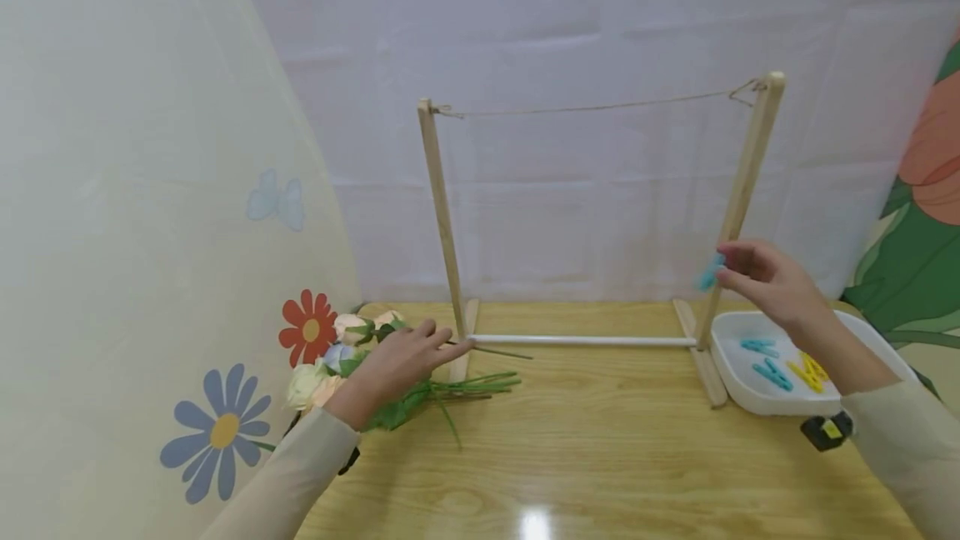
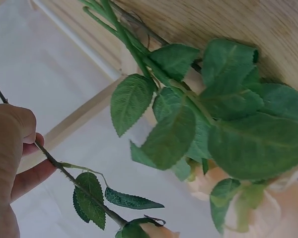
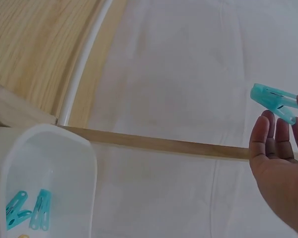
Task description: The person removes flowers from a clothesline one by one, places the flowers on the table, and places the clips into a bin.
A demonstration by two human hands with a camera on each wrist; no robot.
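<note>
Between thumb and fingers, my left hand pinches the dark stem of a single artificial rose, whose peach bloom shows at the bottom of the left wrist view. Below that hand a bunch of artificial flowers lies on the table, green stems pointing right. Beside the right post of a wooden frame, my right hand holds a blue clothespin by its handle end, raised above the table. In the right wrist view the clothespin's tip points left.
The wooden frame has two posts, a twine line across the top and a white rod low between them. A white tub at the right holds blue clothespins and yellow clothespins. A pale cloth hangs behind.
</note>
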